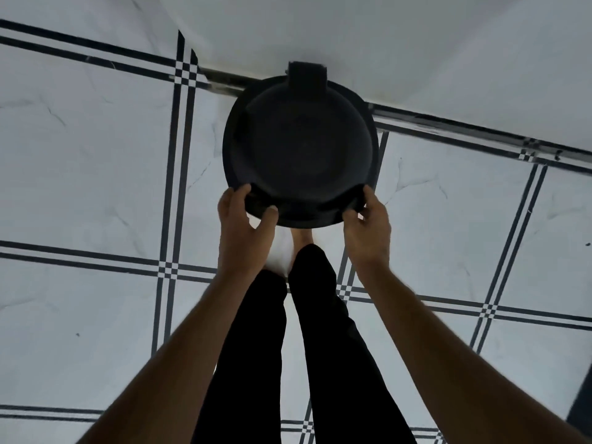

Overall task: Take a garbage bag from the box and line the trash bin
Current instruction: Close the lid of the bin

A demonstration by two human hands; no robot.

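Note:
A round black trash bin (301,149) stands on the tiled floor against a white wall, seen from straight above, with a square hinge block (307,79) at its far side. A dark band (304,208) lies along the near rim; I cannot tell whether it is bag film or the rim itself. My left hand (245,229) pinches this near rim at its left end, thumb on top. At the right end my right hand (368,227) grips the same rim. The bag box is not in view.
The floor is white marble-look tile (96,161) crossed by black double stripes. The white wall (368,36) runs behind the bin. My legs in black trousers (320,315) and bare feet stand just in front of the bin.

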